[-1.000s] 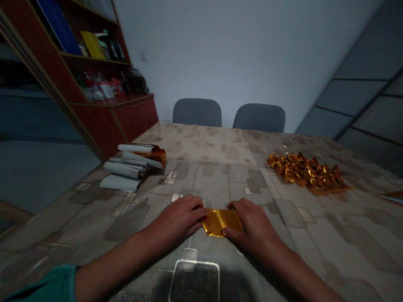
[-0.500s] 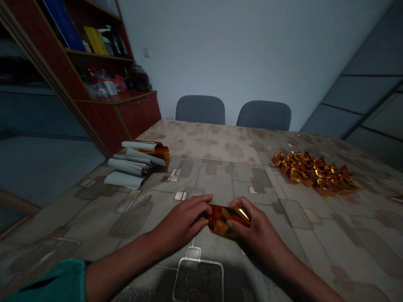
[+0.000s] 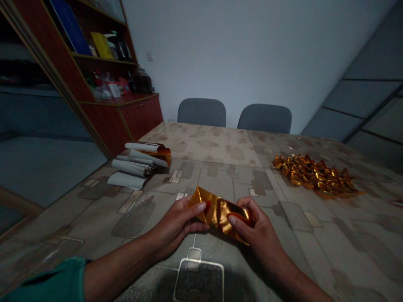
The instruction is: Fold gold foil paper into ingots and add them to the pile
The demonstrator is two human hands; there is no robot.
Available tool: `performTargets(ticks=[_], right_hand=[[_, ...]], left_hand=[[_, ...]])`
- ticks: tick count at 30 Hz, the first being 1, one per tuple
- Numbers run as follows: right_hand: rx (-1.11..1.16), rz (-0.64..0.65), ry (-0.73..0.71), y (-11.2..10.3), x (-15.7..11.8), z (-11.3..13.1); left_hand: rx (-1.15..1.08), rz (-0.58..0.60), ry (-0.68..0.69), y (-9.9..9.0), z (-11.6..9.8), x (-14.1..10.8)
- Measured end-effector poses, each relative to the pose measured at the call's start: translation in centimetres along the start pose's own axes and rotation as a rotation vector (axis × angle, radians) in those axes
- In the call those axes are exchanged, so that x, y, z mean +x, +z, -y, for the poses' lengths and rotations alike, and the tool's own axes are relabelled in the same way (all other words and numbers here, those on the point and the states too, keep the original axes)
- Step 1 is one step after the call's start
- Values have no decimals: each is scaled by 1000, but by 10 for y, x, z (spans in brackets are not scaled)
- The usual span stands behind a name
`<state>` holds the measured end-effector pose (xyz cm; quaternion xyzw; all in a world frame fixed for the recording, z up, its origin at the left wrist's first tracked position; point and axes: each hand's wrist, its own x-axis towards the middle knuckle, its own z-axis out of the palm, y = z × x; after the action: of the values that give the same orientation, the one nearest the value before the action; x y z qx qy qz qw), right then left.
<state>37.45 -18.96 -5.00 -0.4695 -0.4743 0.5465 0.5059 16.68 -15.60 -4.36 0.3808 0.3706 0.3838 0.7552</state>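
Both hands are on it now: the left hand (image 3: 179, 221) pinches one end of a folded gold foil strip (image 3: 223, 213), thumb laid on top, fingers tucked beneath. At the other end the right hand (image 3: 258, 228) has it pinched too, thumb pressing the near face, index finger hooked over the far edge. Both grips sit tight around the foil. One strip, then, tilted, left end higher, right in the middle between the two hands.

The left forearm (image 3: 126, 256) slants in from the lower left, a teal sleeve (image 3: 53, 281) pushed up it; the right forearm (image 3: 294, 277) angles in bare from the lower right.

Beyond, on the patterned tablecloth (image 3: 217, 147), one stack of folded, grey-backed foil sheets (image 3: 132, 167) lies left, and one cluster of folded gold foil pieces (image 3: 315, 174) right, packed too closely to count. Farther still, two grey chairs (image 3: 201, 112) back onto the wall (image 3: 245, 54), with one reddish cabinet (image 3: 141, 115) at the left.
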Motion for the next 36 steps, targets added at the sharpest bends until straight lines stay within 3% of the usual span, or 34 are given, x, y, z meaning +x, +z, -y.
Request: performTargets(ticks=[2, 7, 10, 16, 20, 24, 30, 36], right_hand=[[-3, -14, -6, 0, 0, 0], [23, -46, 20, -5, 1, -8], [27, -65, 36, -7, 2, -10], [-31, -74, -14, -1, 2, -7], [-134, 47, -30, -1, -2, -1], [-169, 178, 17, -2, -4, 7], [-248, 208, 55, 2, -3, 3], [-103, 183, 48, -2, -4, -4]], left_hand=[[-93, 27, 4, 2, -2, -3], [-390, 238, -88, 0, -5, -1], [-448, 286, -99, 0, -4, -1], [-114, 128, -29, 5, 10, -2], [79, 25, 7, 4, 13, 0], [208, 89, -10, 2, 14, 1], [304, 252, -55, 8, 24, -7], [300, 190, 6, 9, 25, -8]])
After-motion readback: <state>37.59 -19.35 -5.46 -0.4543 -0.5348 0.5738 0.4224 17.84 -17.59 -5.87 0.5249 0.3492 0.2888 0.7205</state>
